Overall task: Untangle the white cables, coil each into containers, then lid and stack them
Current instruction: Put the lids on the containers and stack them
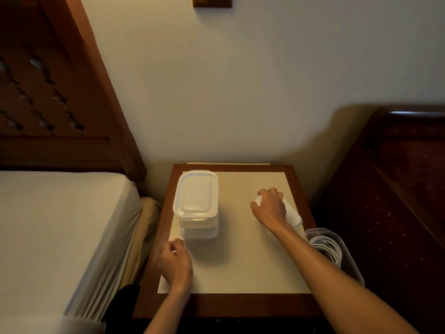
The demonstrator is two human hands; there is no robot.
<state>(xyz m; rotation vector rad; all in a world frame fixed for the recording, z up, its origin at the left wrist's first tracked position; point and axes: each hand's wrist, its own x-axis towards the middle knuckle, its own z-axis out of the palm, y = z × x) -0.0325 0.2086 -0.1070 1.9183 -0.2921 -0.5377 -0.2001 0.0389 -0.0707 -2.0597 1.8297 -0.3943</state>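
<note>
— Where do we have our hands?
— Right hand [269, 208] arches over a lid [292, 214], gripping it; left hand [175, 263] curls loosely, empty, near the stacked containers [196, 203].
— The cable [327, 249]?
— Coiled in the open container [346, 256], table's [240, 307] right edge.

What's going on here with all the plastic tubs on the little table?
A person is packing white cables away in clear tubs. A stack of lidded containers already stands on the table. The right hand rests on a loose lid near the right edge. An open container holding a coiled white cable sits beyond that edge, not yet lidded. The left hand is loosely curled beside the stack.
</note>
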